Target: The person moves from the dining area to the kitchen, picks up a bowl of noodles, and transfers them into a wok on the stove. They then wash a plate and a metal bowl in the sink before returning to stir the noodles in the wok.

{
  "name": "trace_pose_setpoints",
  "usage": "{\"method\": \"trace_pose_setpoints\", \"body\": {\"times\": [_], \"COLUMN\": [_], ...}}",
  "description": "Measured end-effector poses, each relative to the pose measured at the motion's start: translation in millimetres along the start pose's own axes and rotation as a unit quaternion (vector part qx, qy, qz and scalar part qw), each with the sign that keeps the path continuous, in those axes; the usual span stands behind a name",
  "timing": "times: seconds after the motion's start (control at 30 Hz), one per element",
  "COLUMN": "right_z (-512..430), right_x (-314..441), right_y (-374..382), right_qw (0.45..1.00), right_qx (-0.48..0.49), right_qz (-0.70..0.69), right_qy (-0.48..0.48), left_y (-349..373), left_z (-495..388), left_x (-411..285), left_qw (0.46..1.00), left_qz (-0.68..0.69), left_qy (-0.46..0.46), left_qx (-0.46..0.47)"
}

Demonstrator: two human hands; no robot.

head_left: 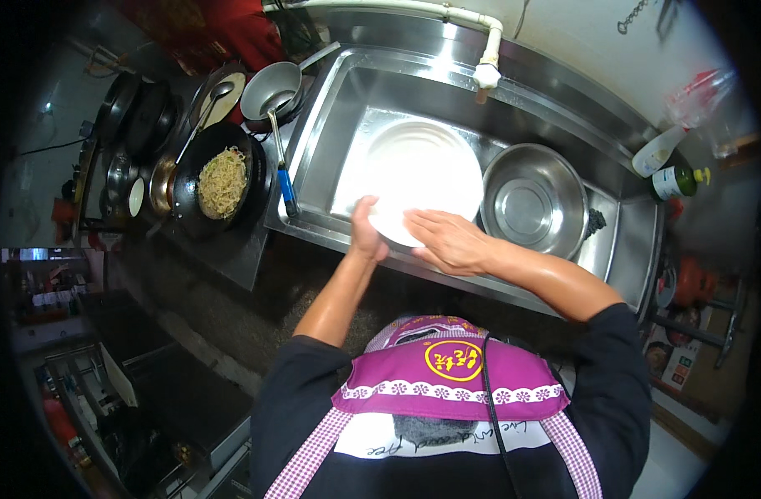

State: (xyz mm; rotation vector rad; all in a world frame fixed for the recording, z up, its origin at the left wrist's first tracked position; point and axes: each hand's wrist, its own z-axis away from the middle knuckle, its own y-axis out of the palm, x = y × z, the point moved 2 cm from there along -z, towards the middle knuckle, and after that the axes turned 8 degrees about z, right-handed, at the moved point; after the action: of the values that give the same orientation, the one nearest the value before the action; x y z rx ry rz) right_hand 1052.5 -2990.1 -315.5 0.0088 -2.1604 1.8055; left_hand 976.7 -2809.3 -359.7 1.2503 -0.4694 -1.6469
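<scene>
A large white round dish (425, 168), washed out by glare, is held over the stainless steel sink (330, 112). My left hand (367, 232) grips its near left rim, thumb pointing up along the edge. My right hand (449, 242) lies over the near rim, fingers flat on the white surface and thumb at the edge. Glare hides whether a second white dish sits under it. Just right of the dish, a stainless steel basin (534, 201) stands in the sink.
A white tap (486, 76) juts over the sink's back edge. Left stands a wok (221, 181) of noodles, with a saucepan (271, 90) behind it. A blue-handled utensil (283, 171) lies across the sink's left rim. Bottles (675, 183) and a dark scrubber (596, 222) are at right.
</scene>
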Motion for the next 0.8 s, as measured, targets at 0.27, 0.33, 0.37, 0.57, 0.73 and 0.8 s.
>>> {"method": "trace_pose_setpoints", "body": {"times": [0.27,0.33,0.37,0.57,0.73,0.8], "right_z": [-27.3,-32.0,-35.7,-42.1,-45.5,-37.9], "right_x": [0.8,-3.4,-6.0,-12.9,-4.5,1.4], "right_y": [-4.5,-15.7,-18.2,10.1,11.7,11.2], "right_qw": [0.989,0.995,0.988,0.983,0.996,0.996], "right_qx": [0.113,0.038,-0.013,0.149,0.013,0.046], "right_qz": [-0.083,-0.012,0.016,-0.079,0.002,-0.011], "right_qy": [-0.041,0.095,0.15,0.079,0.093,0.069], "left_y": [-6.3,-10.3,-10.9,1.9,2.3,-4.7], "left_z": [-9.4,-13.6,-15.4,-13.4,-18.4,-24.9], "left_x": [13.2,11.4,8.2,10.7,8.2,3.6], "left_qw": [0.999,0.996,0.998,0.997,0.999,0.998], "left_qz": [-0.017,-0.065,-0.041,0.0,0.009,0.008], "left_qy": [-0.022,-0.051,-0.006,-0.058,0.011,-0.013], "left_qx": [-0.023,-0.031,-0.041,-0.044,-0.053,-0.064]}}
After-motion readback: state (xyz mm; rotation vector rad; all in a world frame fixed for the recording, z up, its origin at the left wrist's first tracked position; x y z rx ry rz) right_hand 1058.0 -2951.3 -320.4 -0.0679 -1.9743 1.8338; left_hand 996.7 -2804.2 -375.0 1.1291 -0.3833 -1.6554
